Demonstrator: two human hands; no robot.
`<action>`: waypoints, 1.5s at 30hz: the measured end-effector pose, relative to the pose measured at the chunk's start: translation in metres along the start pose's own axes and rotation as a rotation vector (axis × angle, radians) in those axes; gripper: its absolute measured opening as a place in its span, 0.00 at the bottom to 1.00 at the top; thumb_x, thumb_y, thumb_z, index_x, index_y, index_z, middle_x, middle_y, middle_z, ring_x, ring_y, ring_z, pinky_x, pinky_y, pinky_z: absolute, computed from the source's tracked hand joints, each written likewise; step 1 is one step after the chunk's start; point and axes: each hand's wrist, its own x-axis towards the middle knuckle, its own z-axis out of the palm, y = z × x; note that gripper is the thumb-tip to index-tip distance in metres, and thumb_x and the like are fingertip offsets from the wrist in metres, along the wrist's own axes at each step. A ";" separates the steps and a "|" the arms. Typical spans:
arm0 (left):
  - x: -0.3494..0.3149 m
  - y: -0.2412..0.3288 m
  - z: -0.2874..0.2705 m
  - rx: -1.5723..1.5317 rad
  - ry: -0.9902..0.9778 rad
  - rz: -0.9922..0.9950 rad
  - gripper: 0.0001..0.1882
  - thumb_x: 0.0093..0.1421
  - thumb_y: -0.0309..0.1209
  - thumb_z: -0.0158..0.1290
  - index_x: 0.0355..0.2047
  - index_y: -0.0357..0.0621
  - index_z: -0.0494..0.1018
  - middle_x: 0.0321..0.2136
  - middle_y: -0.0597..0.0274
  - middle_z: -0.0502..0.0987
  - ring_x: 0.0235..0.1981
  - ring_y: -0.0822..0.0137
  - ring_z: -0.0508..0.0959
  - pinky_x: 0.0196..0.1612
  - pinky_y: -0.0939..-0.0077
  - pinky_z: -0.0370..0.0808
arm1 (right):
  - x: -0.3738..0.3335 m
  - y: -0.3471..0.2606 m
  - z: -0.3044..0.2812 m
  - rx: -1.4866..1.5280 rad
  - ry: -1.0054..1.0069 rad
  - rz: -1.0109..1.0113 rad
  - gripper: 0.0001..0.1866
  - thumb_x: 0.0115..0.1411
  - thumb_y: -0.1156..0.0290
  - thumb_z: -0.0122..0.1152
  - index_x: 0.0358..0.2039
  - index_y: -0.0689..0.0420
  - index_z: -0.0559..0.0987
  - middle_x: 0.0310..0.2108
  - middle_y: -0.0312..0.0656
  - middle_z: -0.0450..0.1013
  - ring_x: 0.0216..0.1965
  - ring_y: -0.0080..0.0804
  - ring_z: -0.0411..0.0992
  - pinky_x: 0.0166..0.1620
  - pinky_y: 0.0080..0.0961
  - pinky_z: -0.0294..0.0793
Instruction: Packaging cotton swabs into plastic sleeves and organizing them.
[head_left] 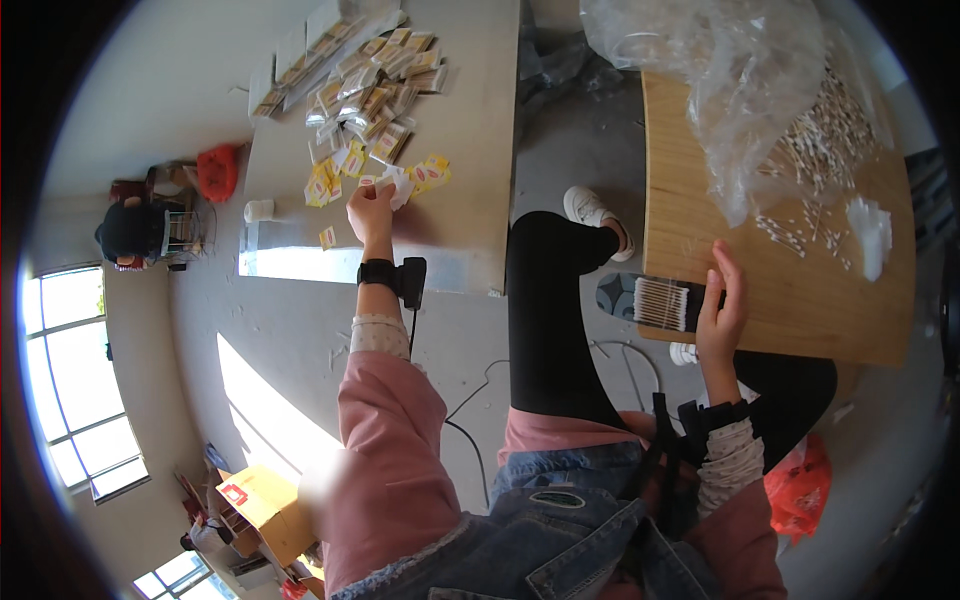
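Note:
My left hand (372, 212) reaches far out to the grey table (470, 130) and pinches a small clear packet (398, 185) at the near edge of a heap of yellow and clear packets (365, 95). My right hand (722, 305) rests at the near edge of the wooden board (800, 290), gripping a tight bundle of cotton swabs (662, 303). Loose cotton swabs (815, 150) lie scattered over the board's far half. My black-clad leg (550, 300) is crossed between the two surfaces.
A crumpled clear plastic bag (720, 70) covers the board's far left. A small white wad (872, 232) lies at its right. A red bag (800, 485) sits on the floor at my right. A cardboard box (262, 508) stands lower left. A white cup (258, 210) sits beside the table.

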 end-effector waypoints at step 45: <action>-0.350 0.208 -0.032 -0.694 -1.388 -0.254 0.11 0.56 0.27 0.66 0.36 0.36 0.77 0.31 0.67 0.79 0.31 0.82 0.75 0.31 0.82 0.71 | -0.048 -0.076 -0.071 0.568 -0.341 0.519 0.14 0.57 0.75 0.70 0.42 0.59 0.76 0.35 0.35 0.75 0.35 0.24 0.75 0.39 0.24 0.75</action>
